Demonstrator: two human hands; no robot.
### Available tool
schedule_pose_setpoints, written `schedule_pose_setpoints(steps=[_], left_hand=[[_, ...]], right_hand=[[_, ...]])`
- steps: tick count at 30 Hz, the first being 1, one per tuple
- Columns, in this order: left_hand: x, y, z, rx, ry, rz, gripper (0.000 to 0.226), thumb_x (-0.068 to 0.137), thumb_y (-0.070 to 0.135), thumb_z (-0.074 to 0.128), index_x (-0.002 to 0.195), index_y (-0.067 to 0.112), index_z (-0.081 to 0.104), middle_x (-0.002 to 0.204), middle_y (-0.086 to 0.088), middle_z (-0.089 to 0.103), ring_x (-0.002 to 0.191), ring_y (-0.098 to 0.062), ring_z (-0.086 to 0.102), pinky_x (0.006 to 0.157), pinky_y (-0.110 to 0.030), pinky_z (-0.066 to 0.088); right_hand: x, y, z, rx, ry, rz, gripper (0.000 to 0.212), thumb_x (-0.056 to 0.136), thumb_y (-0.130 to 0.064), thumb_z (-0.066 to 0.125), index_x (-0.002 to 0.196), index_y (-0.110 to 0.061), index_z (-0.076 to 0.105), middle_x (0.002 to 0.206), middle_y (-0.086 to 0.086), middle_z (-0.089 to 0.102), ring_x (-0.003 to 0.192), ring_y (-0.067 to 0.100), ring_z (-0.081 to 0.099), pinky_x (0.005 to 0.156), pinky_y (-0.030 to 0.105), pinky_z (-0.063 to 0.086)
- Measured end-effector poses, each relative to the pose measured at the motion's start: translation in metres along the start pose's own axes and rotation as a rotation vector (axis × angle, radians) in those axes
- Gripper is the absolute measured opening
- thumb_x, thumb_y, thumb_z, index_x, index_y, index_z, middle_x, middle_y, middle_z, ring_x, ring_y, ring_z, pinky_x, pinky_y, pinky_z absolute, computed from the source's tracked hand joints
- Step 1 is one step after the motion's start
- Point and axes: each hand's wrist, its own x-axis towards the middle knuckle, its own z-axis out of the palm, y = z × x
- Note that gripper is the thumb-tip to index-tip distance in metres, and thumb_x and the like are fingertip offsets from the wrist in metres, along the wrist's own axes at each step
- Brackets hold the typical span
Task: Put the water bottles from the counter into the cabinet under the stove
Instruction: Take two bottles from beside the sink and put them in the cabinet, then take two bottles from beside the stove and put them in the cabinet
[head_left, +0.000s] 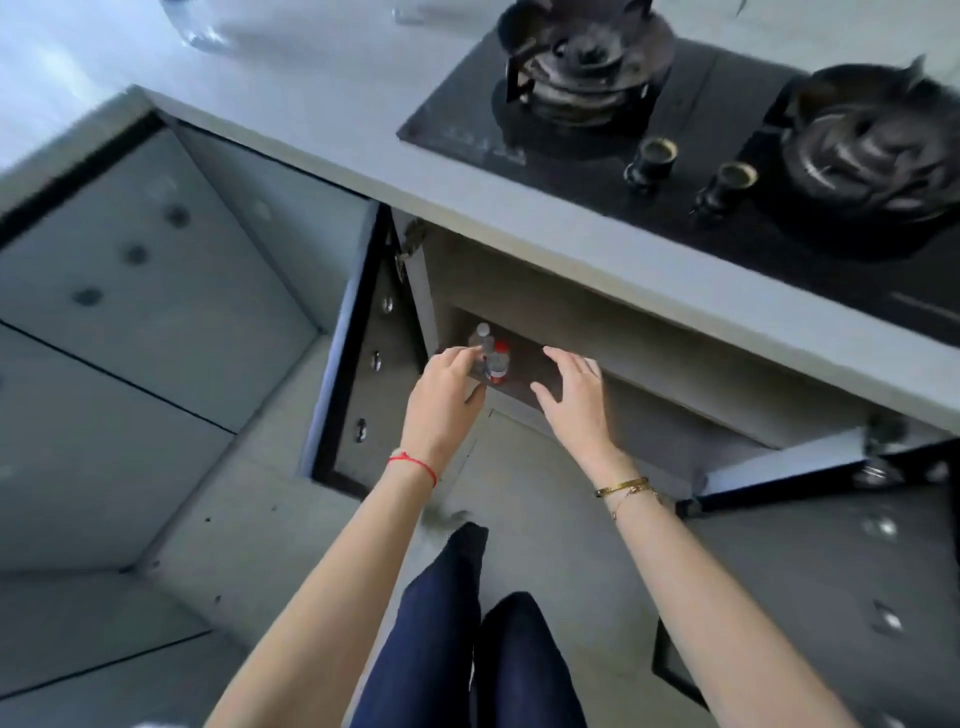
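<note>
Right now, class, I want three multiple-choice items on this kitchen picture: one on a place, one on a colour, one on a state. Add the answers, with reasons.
1. Where do the two water bottles stand?
A. on the counter
B. inside the cabinet under the stove
C. on the floor

2. What colour is the cap of the right-hand bottle?
A. red
B. green
C. black

3. How is the right hand?
A. clenched round a bottle
B. open, holding nothing
C. pressed flat on the stove

Answers:
1 B: both water bottles stand in the cabinet under the stove.
2 A: the cap is red.
3 B: the right hand has spread fingers, holding nothing.
</note>
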Motion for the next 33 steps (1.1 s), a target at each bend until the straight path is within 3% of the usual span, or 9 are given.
schedule_pose_setpoints(steps=[6,10,14,19,27,33], left_hand=[[-0.079,0.064,-0.127,0.005,0.078,0.076,0.046,0.087,0.012,0.064,0.133,0.015,0.055,0.131,-0.004,0.061,0.121,-0.023,0.055,0.102,-0.035,0.045],[-0.122,0.074,-0.195,0.055,0.126,0.069,0.047,0.085,0.013,0.067,0.131,0.015,0.057,0.129,-0.005,0.063,0.120,-0.027,0.057,0.102,-0.044,0.048],[-0.156,0.065,-0.249,0.086,0.177,0.054,0.048,0.083,0.017,0.071,0.130,0.017,0.058,0.128,-0.002,0.063,0.118,-0.026,0.057,0.099,-0.045,0.048],[-0.178,0.035,-0.302,0.049,0.238,0.010,0.047,0.085,0.015,0.069,0.130,0.017,0.057,0.128,-0.001,0.062,0.119,-0.022,0.054,0.100,-0.039,0.047],[-0.171,-0.048,-0.390,0.098,0.303,-0.066,0.050,0.085,0.016,0.071,0.132,0.017,0.056,0.128,0.000,0.062,0.120,-0.019,0.054,0.103,-0.034,0.045],[-0.136,-0.116,-0.456,0.160,0.320,-0.079,0.049,0.089,0.022,0.068,0.135,0.019,0.053,0.132,0.001,0.060,0.125,-0.017,0.052,0.107,-0.028,0.038]], right_hand=[[-0.083,-0.083,-0.107,-0.069,-0.005,-0.139,0.047,0.091,-0.023,0.064,0.135,-0.013,0.051,0.132,0.005,0.058,0.127,0.021,0.047,0.108,0.030,0.035],[-0.121,-0.130,-0.148,-0.080,0.013,-0.202,0.047,0.090,-0.024,0.064,0.135,-0.014,0.051,0.131,0.004,0.059,0.125,0.019,0.048,0.107,0.028,0.035],[-0.143,-0.171,-0.169,-0.057,0.039,-0.255,0.047,0.090,-0.025,0.064,0.134,-0.014,0.052,0.129,0.002,0.059,0.125,0.018,0.046,0.106,0.030,0.038],[-0.151,-0.223,-0.168,-0.018,0.007,-0.254,0.048,0.091,-0.028,0.063,0.136,-0.018,0.050,0.132,-0.002,0.057,0.127,0.012,0.042,0.101,0.018,0.032],[-0.122,-0.319,-0.122,0.028,0.025,-0.317,0.050,0.089,-0.028,0.064,0.136,-0.016,0.051,0.130,-0.001,0.058,0.127,0.014,0.044,0.105,0.033,0.044],[-0.076,-0.393,-0.082,0.054,0.042,-0.335,0.052,0.089,-0.029,0.065,0.137,-0.016,0.050,0.132,-0.001,0.057,0.128,0.014,0.043,0.106,0.025,0.036]])
